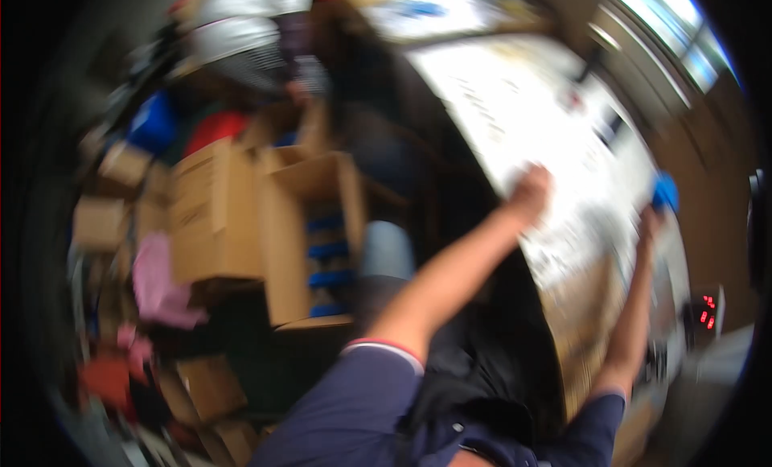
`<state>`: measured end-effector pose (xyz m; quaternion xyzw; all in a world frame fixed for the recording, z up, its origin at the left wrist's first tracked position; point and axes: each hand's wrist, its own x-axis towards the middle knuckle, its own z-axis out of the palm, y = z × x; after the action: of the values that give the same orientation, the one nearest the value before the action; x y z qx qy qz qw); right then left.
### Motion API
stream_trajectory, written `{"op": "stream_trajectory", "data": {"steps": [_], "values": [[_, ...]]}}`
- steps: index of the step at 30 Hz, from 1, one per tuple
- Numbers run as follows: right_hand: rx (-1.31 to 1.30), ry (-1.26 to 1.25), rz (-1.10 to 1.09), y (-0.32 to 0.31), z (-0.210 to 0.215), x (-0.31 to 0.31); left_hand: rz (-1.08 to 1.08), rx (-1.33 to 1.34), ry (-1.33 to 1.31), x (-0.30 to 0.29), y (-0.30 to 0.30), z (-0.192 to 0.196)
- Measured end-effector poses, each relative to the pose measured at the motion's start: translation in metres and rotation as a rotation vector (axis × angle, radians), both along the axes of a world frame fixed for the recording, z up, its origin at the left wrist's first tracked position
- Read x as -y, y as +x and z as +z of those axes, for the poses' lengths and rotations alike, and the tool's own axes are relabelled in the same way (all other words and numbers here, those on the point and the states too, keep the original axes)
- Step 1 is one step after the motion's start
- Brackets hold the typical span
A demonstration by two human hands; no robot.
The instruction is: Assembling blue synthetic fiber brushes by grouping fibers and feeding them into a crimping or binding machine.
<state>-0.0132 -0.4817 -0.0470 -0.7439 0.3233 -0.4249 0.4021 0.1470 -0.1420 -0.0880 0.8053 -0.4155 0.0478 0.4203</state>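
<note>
Carton (285, 242) with blue pieces (328, 250) stands left of the desk (515, 105); the left hand (531, 197) curls at its edge, contents unclear; the right hand (650, 221) meets a blue object (665, 192), grip blurred: steady fingers would suit it.

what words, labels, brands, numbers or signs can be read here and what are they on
None reads clearly:
Tan cardboard box with closed flaps: dark marks, too blurred to read.
Small dark display with glowing red digits: digits too smeared to read.
Long white-topped table: dark streaks, possibly print, too blurred.
Bright blue object by the right hand: no marking discernible.
</note>
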Motion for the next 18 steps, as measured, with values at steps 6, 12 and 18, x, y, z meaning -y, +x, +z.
{"op": "stream_trajectory", "data": {"steps": [6, 12, 18], "values": [[0.357, 0.402, -0.015, -0.013, 0.074, -0.049, 0.094, 0.096, 0.034, -0.023, -0.007, 0.045], [-0.439, -0.187, -0.105, -0.063, 0.069, -0.025, 0.067, 0.095, 0.032, -0.010, -0.027, 0.047], [-0.478, -0.190, -0.199, -0.060, 0.072, -0.036, 0.083, 0.113, 0.040, -0.018, -0.021, 0.046]]}}
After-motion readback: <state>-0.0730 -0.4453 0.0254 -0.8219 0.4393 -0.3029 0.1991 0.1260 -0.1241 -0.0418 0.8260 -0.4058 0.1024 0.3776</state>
